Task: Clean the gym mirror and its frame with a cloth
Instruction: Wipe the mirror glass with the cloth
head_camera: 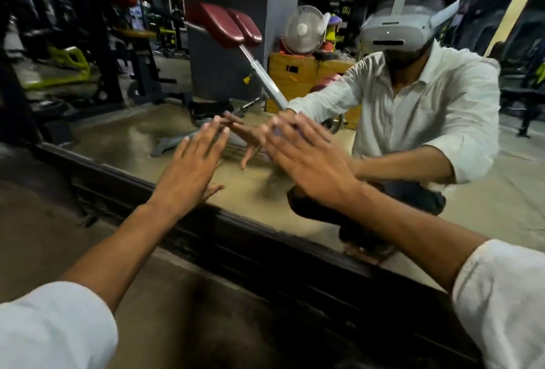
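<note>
The gym mirror [124,144] fills the upper part of the head view, and its dark wooden frame [244,238] runs diagonally from the left edge down to the lower right. My left hand [191,171] is held flat in front of the glass with fingers spread and nothing in it. My right hand [309,159] is also spread flat toward the glass, empty and blurred. Both hands' reflections meet them in the mirror. No cloth is in sight. Both forearms are bare below rolled white sleeves.
The mirror reflects a crouching person in a white shirt, a maroon padded bench [230,26], a white fan [303,29], yellow wooden boxes [292,73] and dark gym machines [73,58]. Brown floor [38,221] lies below the frame.
</note>
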A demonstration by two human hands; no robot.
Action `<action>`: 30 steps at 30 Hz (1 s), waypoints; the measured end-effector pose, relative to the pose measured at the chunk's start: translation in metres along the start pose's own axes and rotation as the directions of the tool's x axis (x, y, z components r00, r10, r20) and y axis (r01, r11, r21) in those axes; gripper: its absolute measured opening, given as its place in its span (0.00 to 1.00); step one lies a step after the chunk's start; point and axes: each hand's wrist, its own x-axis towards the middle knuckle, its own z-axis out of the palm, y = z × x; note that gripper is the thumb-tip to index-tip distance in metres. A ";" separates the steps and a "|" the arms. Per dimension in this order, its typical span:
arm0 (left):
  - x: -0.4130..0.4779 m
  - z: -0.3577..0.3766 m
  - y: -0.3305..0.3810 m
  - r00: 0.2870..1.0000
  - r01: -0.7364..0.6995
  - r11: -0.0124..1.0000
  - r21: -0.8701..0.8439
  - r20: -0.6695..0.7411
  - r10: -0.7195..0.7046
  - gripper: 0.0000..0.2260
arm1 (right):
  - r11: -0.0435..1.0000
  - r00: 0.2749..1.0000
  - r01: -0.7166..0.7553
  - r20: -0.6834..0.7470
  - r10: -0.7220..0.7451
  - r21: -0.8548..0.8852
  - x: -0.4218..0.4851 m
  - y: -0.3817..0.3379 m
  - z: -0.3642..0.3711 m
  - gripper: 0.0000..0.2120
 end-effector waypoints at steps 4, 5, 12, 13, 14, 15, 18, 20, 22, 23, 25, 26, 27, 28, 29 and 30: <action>0.021 -0.026 -0.026 0.996 0.084 0.996 0.019 0.019 -0.084 0.56 | 0.967 0.964 -0.231 -0.157 0.213 -0.105 0.080 0.064 -0.026 0.26; 0.024 -0.029 -0.027 0.996 0.081 0.996 0.030 0.029 -0.082 0.56 | 0.962 0.956 -0.271 -0.125 0.264 -0.042 0.083 0.054 -0.028 0.27; 0.029 -0.026 -0.026 0.996 0.039 0.997 0.068 0.075 -0.044 0.56 | 0.978 0.974 0.199 0.118 -0.191 -0.061 0.042 -0.023 -0.010 0.26; 0.030 -0.026 -0.027 0.998 0.039 0.997 0.068 0.056 -0.043 0.57 | 0.992 0.991 0.126 0.046 -0.125 -0.025 0.049 -0.012 -0.013 0.25; 0.032 -0.026 -0.028 0.998 0.043 0.997 0.064 0.033 -0.045 0.57 | 0.999 1.000 -0.018 -0.021 0.019 0.049 0.058 0.004 -0.016 0.25; 0.035 -0.027 -0.029 0.999 0.048 0.997 0.055 0.008 -0.049 0.58 | 0.990 0.990 -0.114 -0.072 0.120 0.083 0.069 0.023 -0.020 0.25; 0.052 -0.034 -0.030 0.996 0.031 0.999 0.015 -0.080 -0.029 0.59 | 0.990 0.986 -0.076 -0.138 0.092 0.116 0.088 0.073 -0.031 0.29; 0.065 -0.041 -0.029 0.992 0.017 1.000 0.011 -0.127 -0.016 0.60 | 0.990 0.984 -0.036 -0.167 0.058 0.133 0.087 0.069 -0.033 0.25; 0.072 -0.043 -0.032 0.989 0.004 0.999 0.042 -0.149 0.002 0.60 | 0.989 0.981 -0.014 -0.188 0.042 0.147 0.083 0.053 -0.036 0.26; 0.074 -0.043 -0.035 0.988 0.002 0.998 0.060 -0.154 0.008 0.60 | 0.992 0.981 -0.006 -0.192 0.030 0.122 0.083 0.047 -0.041 0.27; 0.074 -0.040 -0.043 0.986 0.020 0.997 0.068 -0.165 -0.009 0.59 | 0.996 0.988 -0.015 -0.154 0.028 0.085 0.087 0.041 -0.049 0.27; 0.073 -0.037 -0.048 0.985 0.040 0.998 0.053 -0.170 -0.030 0.59 | 0.997 0.989 -0.017 -0.144 0.029 0.080 0.090 0.042 -0.050 0.27; 0.072 -0.034 -0.052 0.984 0.059 0.998 0.033 -0.172 -0.053 0.59 | 0.998 0.989 -0.025 -0.143 0.034 0.064 0.094 0.042 -0.051 0.27; 0.072 -0.031 -0.057 0.983 0.074 0.997 0.015 -0.168 -0.070 0.59 | 0.999 0.991 -0.026 -0.129 0.031 0.044 0.099 0.039 -0.047 0.27; 0.072 -0.028 -0.061 0.984 0.080 0.997 0.001 -0.160 -0.079 0.59 | 1.000 0.993 -0.015 -0.118 0.017 0.017 0.103 0.033 -0.042 0.27; 0.071 -0.024 -0.065 0.985 0.079 0.997 -0.011 -0.152 -0.080 0.59 | 1.000 0.993 0.001 -0.117 -0.001 -0.002 0.107 0.025 -0.033 0.27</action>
